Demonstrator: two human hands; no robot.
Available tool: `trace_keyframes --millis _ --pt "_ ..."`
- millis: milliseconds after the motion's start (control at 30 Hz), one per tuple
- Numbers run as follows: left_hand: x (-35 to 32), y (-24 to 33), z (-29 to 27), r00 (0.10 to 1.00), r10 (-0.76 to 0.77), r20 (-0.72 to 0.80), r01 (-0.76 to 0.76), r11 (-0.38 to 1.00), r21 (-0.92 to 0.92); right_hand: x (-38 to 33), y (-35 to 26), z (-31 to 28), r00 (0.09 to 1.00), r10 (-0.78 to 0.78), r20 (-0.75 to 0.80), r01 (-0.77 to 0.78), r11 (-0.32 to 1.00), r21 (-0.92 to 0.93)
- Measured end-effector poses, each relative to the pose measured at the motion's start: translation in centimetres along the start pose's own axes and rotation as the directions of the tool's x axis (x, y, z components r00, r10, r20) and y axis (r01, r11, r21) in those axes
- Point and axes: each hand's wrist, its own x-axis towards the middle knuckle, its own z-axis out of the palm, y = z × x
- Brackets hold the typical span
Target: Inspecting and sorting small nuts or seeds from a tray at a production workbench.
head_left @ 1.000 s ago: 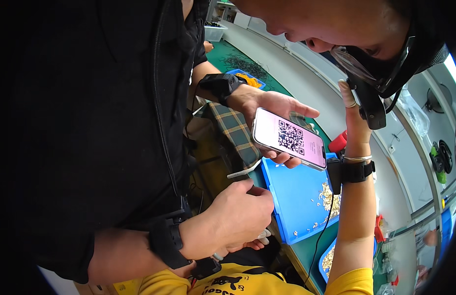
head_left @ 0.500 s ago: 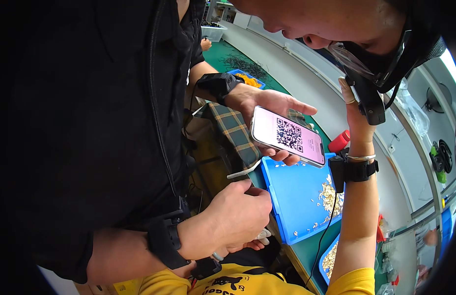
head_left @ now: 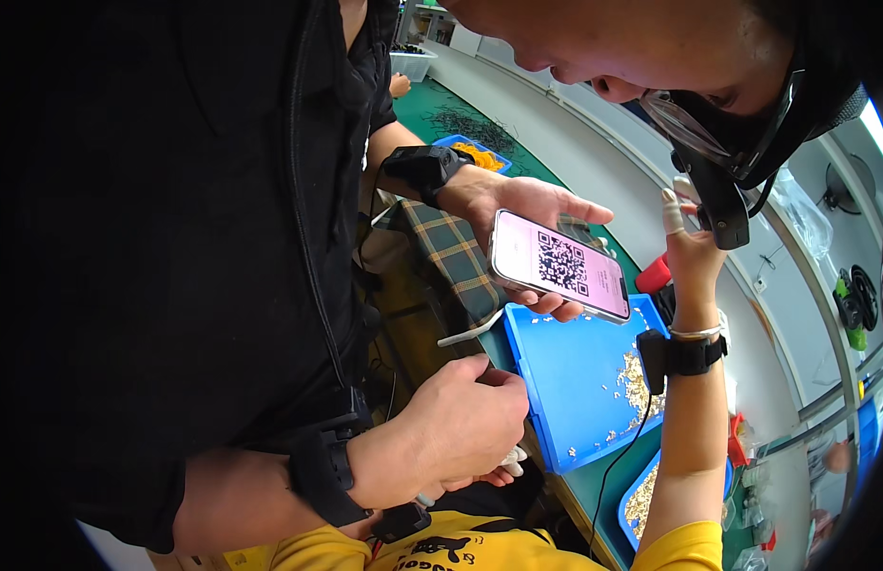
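My right hand (head_left: 694, 249) is raised on the right, a bracelet and black strap on its wrist. Its fingers are apart, with white coverings on some. They are beside a co-worker's black headset unit (head_left: 722, 205), partly behind it. Low in the middle, my left hand (head_left: 491, 476) is mostly hidden under the co-worker's curled hand (head_left: 461, 419); only a few fingers show, one or more white-tipped. Above, the co-worker's other hand (head_left: 527, 200) holds a phone (head_left: 559, 265) with a square code on its pink screen.
A blue tray (head_left: 570, 381) with small pale pieces lies on the green table (head_left: 594, 495). Another blue tray (head_left: 630, 490) sits beside my right forearm. Behind are a red bottle (head_left: 654, 274), checked cloth (head_left: 446, 243), black strips (head_left: 470, 124) and a blue bin (head_left: 453, 141) of orange items.
My right hand has lowered slightly, its fingers shifting beside the headset unit. The co-worker's head has shifted a little. The phone and the lower hands have barely moved.
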Motion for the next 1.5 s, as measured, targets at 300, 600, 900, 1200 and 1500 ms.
trace_keyframes --millis 300,600,900,1200,1500 --pt "0.8 -0.2 1.2 0.987 -0.163 0.006 0.113 0.652 -0.750 -3.6 1.1 -3.3 0.977 0.130 0.168 -0.160 0.971 0.179" --pt "1.4 -1.4 3.6 0.918 -0.386 0.089 0.239 0.360 -0.902 -5.8 -0.9 -5.8 0.958 0.077 0.275 -0.169 0.928 0.331" --pt "-1.2 2.4 2.5 0.926 -0.359 -0.114 0.259 0.828 -0.498 -8.0 -1.1 -7.8 0.846 0.031 0.532 -0.254 0.901 0.352" --pt "5.7 -0.8 -12.0 0.970 0.192 -0.146 0.045 0.450 0.892 -9.3 -2.2 -8.2 0.801 0.095 0.591 -0.315 0.907 0.281" --pt "5.8 -1.7 -12.5 0.950 0.237 -0.202 0.052 0.517 0.854 -9.7 -2.7 -10.1 0.768 -0.003 0.640 -0.199 0.949 0.243"
